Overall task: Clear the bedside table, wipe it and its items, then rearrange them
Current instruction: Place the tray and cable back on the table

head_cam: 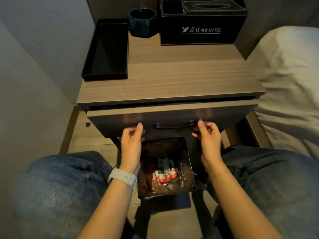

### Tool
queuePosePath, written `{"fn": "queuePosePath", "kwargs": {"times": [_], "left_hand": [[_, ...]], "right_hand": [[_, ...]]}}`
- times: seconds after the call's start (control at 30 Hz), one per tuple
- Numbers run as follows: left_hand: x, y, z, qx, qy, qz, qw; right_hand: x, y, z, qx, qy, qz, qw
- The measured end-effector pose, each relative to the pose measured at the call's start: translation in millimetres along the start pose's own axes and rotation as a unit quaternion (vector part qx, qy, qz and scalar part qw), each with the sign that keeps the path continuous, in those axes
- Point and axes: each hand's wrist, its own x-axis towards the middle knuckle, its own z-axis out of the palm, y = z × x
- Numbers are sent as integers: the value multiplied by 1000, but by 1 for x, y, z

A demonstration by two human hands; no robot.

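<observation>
Below bedside table, both hands grip the drawer; bin holds wrappers.

1. The drawer stands slightly ajar; what lies inside is too dark to tell.
2. The organiser box at the far right is cut off by the top edge.
3. Fingertips of the left hand and right hand are hidden beneath the drawer front.
4. Labels on packets in the bin are too small to read.
</observation>
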Motion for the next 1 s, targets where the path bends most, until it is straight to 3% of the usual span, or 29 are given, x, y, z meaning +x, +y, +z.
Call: {"fn": "queuePosePath", "kwargs": {"times": [0.17, 0.3, 0.4, 0.5, 0.53, 0.6, 0.7, 0.8, 1.0], "left_hand": [[31, 15, 10, 6, -12, -11, 1000], [14, -10, -10, 90, -46, -13, 995], [-8, -59, -39, 139, 1, -103, 985], [-45, -113, -57, 310, 63, -188, 930], [-61, -128, -60, 319, 70, -212, 921], [-84, -148, -63, 234, 55, -256, 936], [-93, -153, -63, 48, 55, -292, 954], [-81, -152, -64, -39, 49, -281, 958], [-12, -151, -41, -141, 45, -262, 954]], "right_hand": [[29, -7, 15, -56, -14, 4, 998], [10, 8, -7, -115, -96, 21, 988], [-19, 48, -31, -144, -38, 122, 981], [-58, 100, -55, -165, 47, 250, 953], [-70, 114, -60, -191, 47, 280, 940], [-86, 130, -63, -163, 39, 355, 920], [-97, 133, -58, 20, 47, 425, 904], [-93, 136, -52, 72, 93, 375, 919], [-43, 134, -17, 153, 94, 324, 929]]}}
